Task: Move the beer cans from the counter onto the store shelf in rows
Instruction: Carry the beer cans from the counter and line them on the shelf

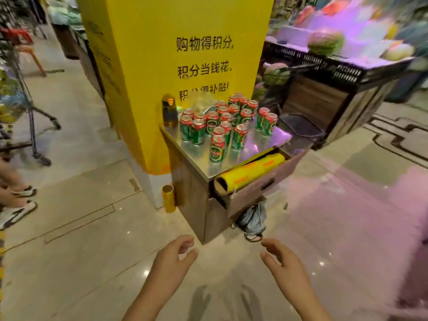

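Several green-and-red beer cans (217,148) stand upright on a small steel-topped counter (185,147) against a yellow pillar. Two cans (268,123) stand apart at the counter's right side. My left hand (173,262) and my right hand (284,262) are low in view, over the floor well short of the counter. Both hands hold nothing and their fingers are loosely curled. No store shelf for the cans is in view.
A yellow pillar (148,66) with printed text rises behind the counter. An amber bottle (169,112) stands at the counter's back left. A yellow film roll (250,172) lies in an open drawer. A produce stand (328,72) is right; a cart (30,117) and a person's feet (16,205) left.
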A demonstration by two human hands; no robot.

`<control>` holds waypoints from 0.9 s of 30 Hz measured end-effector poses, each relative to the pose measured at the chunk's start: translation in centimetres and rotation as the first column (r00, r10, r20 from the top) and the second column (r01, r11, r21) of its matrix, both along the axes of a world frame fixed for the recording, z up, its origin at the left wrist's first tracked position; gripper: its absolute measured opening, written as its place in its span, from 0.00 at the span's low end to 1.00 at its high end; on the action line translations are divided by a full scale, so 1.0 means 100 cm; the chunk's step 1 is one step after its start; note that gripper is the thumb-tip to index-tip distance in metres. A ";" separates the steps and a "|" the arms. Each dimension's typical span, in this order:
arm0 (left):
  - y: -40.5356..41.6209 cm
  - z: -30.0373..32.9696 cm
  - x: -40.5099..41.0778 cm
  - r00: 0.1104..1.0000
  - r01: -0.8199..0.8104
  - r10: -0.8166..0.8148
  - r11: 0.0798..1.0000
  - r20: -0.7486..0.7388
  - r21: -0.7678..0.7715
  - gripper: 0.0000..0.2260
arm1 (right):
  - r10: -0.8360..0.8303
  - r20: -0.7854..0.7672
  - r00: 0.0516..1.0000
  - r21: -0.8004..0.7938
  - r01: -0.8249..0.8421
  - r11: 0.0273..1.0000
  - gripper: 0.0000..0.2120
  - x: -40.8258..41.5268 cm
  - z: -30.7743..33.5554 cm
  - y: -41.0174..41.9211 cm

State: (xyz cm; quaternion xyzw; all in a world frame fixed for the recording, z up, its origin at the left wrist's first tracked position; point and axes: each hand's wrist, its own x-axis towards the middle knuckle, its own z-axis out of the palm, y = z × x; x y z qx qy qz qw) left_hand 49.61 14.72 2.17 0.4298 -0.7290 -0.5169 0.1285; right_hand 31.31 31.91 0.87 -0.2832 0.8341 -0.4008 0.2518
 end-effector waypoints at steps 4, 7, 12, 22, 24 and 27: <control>-0.042 -0.003 -0.052 0.999 -0.033 0.033 0.999 0.015 -0.017 0.10 | 0.020 0.017 1.000 -0.052 -0.019 0.998 0.11 -0.049 0.001 -0.042; -0.079 -0.005 -0.093 0.998 -0.069 0.069 0.997 -0.010 -0.034 0.10 | 0.058 0.016 0.998 -0.069 -0.057 0.996 0.12 -0.087 0.007 -0.088; -0.132 -0.002 -0.170 0.994 -0.094 0.093 0.995 -0.050 -0.018 0.09 | 0.105 0.006 0.994 -0.087 -0.104 0.991 0.11 -0.157 0.017 -0.142; -0.178 -0.007 -0.312 0.998 -0.051 0.050 0.998 -0.042 -0.033 0.14 | 0.132 0.031 0.991 -0.021 -0.131 0.991 0.10 -0.301 -0.020 -0.188; -0.186 -0.015 -0.325 0.990 -0.138 0.138 0.990 -0.030 -0.009 0.15 | 0.197 0.060 0.979 -0.025 -0.196 0.980 0.11 -0.331 -0.028 -0.211; -0.195 -0.026 -0.332 0.961 -0.274 0.273 0.961 0.033 0.023 0.14 | 0.276 0.103 0.956 -0.020 -0.275 0.961 0.17 -0.370 -0.037 -0.248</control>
